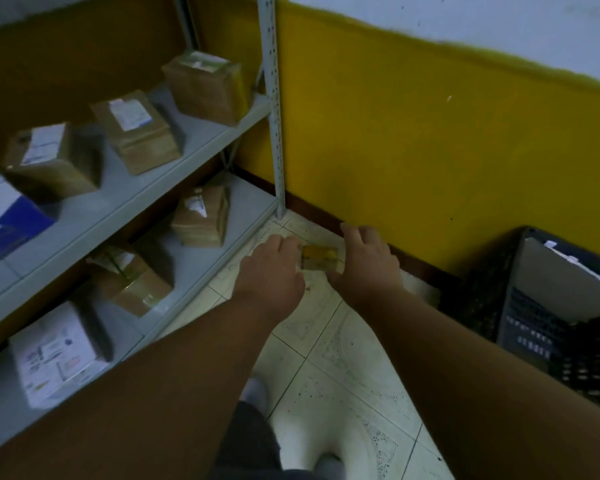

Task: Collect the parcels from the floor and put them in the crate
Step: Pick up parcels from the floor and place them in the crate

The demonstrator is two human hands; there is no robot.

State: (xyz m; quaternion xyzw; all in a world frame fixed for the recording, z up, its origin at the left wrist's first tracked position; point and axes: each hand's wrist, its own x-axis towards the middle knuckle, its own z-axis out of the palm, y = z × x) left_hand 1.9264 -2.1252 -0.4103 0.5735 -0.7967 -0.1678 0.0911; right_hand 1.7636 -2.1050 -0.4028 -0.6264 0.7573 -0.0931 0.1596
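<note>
Parcel (318, 258) sits half hidden between blurred hands (321, 265).

Bare forearms, no sleeves; dark grey trousers (246, 441) and seemingly pale shoes (255, 389) (blurred).

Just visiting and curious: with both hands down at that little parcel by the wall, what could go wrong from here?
The small parcel sits tight against the wall, so the left hand and right hand may fumble it. The shelf post stands close by the left hand and could be knocked. The crate looks fairly full already, so the parcel might slide off.
</note>
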